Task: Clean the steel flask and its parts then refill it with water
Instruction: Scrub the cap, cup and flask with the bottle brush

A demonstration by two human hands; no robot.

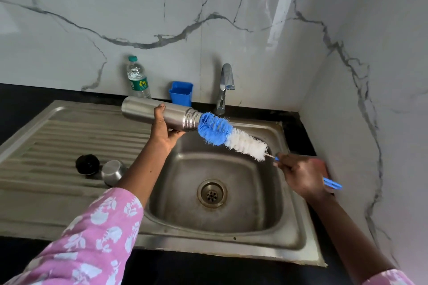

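Left grip (165, 129) grasps steel flask (159, 114) sideways above sink (287, 233) basin, mouth toward tap (224, 88). Right grip (303, 176) grasps bottle brush (231, 135) handle; blue bristle end at flask mouth. Black stopper (87, 164) and steel cap (112, 170) lie together on drainboard.

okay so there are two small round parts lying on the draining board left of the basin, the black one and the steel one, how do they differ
The black part is dark and matte, while the steel cup is shiny bare metal. The black part sits further left; the steel cup lies right beside it, partly hidden by the left forearm. The steel cup is tipped on its side with its rounded bottom showing; how the black part sits is unclear. Both rest on the ribbed draining board, unheld.
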